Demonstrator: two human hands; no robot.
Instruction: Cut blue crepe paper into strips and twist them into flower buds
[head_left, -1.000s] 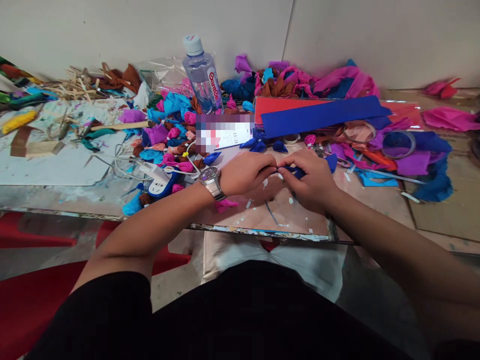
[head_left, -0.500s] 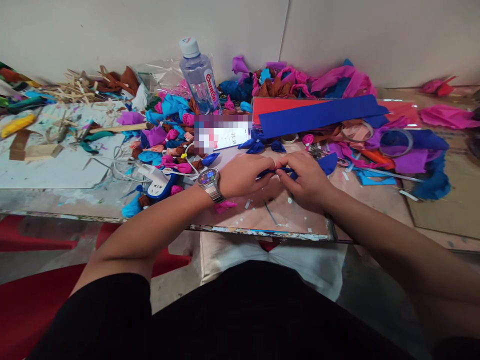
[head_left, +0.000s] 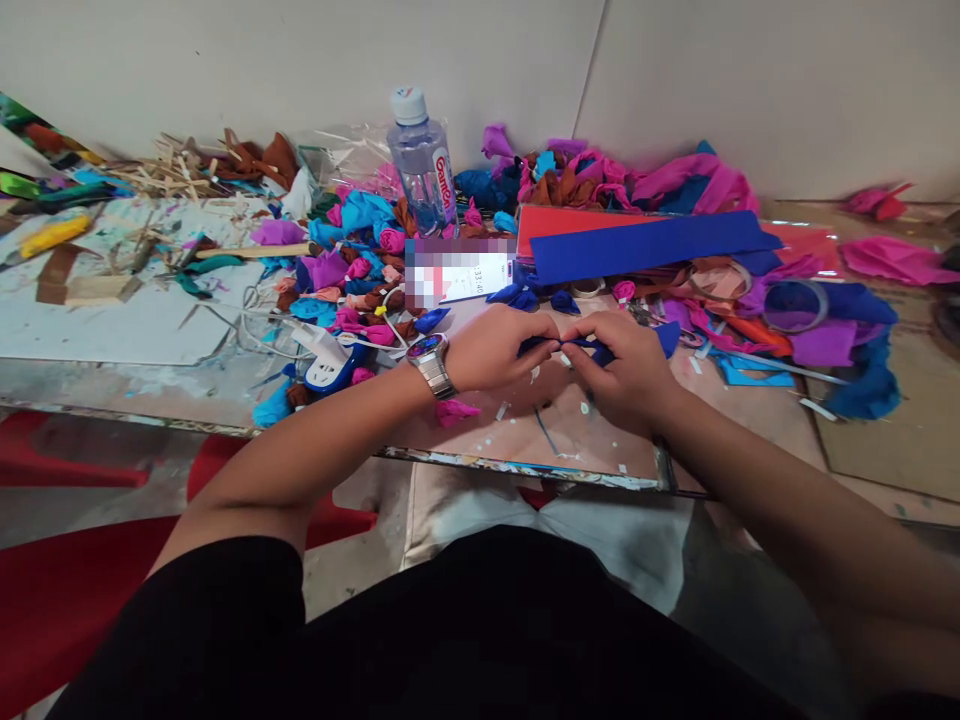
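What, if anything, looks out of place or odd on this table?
The power strip sits among coloured scraps, an odd spot for electrics. The blue strip lies askew across the red sheet. Blocky pixels hide part of the phone. Nothing odd shows at the left hand and right hand, pinching a blue piece.

The bottle (head_left: 422,180) stands upright, beyond the grip and to its left, cap (head_left: 409,106) fitted. The phone (head_left: 480,276) lies face up between bottle and grip, partly pixelated. The socket block (head_left: 328,374) sits left of the grip; an adapter (head_left: 319,345) contacts it. Well left: a flat sheet (head_left: 112,335), with sticks (head_left: 169,170) heaped beyond. Far right: cardboard (head_left: 892,440), flat. Backing all: the wall (head_left: 300,70).
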